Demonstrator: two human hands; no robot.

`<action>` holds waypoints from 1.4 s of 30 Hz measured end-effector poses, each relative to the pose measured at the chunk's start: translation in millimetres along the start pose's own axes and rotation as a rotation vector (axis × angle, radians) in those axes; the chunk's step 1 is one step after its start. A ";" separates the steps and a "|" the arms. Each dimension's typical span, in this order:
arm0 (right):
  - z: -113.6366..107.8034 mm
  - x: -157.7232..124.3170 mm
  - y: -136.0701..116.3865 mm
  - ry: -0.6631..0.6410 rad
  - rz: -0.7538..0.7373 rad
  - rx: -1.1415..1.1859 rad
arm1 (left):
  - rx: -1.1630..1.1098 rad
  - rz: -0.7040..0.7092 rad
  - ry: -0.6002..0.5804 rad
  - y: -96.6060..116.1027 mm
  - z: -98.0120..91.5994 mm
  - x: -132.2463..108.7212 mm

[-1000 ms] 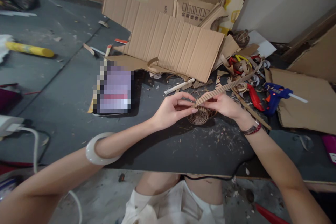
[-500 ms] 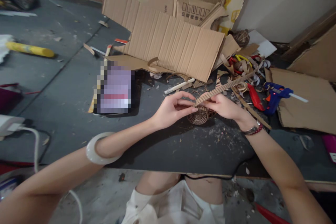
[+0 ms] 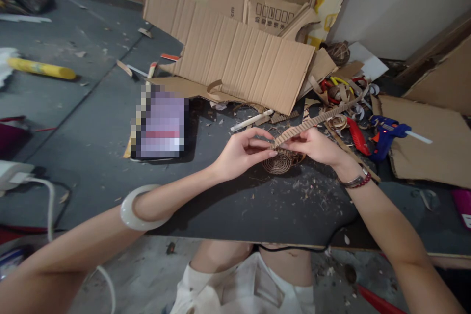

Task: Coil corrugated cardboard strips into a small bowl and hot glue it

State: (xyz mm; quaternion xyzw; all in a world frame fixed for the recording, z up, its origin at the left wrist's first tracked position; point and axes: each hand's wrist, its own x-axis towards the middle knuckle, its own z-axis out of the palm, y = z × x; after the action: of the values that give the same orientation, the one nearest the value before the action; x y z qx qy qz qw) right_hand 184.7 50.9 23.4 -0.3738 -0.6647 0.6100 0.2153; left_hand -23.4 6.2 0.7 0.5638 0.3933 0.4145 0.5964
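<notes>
Both hands meet above a dark table. My left hand pinches the near end of a long corrugated cardboard strip between thumb and fingers. My right hand grips the same strip just to the right, fingers closed on it. The strip runs up and to the right over the clutter. Under the hands lies a flat coiled cardboard spiral on the table.
A big ribbed cardboard sheet and flattened boxes stand behind. A blue glue gun, a red tool, a white glue stick and cardboard curls lie at right. A blurred phone lies at left. Scraps litter the table.
My right hand has shifted slightly right along the strip; the left hand and the coil have stayed put.
</notes>
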 end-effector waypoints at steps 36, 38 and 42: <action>6.3 -0.7 7.2 -0.009 -0.001 -0.277 | -0.022 -0.016 -0.026 0.1 0.1 -1.5; 6.0 -1.3 5.6 -0.011 0.008 -0.290 | -0.029 -0.015 -0.027 0.3 0.2 -1.4; 5.2 -1.7 -0.3 0.000 0.039 -0.136 | -0.036 -0.001 -0.021 -0.5 -0.3 -0.8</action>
State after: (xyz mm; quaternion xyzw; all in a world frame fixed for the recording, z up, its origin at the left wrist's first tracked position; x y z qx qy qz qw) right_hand 181.8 46.3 23.1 -0.4006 -0.6970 0.5676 0.1776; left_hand -24.0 5.6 0.2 0.5568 0.3798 0.4155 0.6108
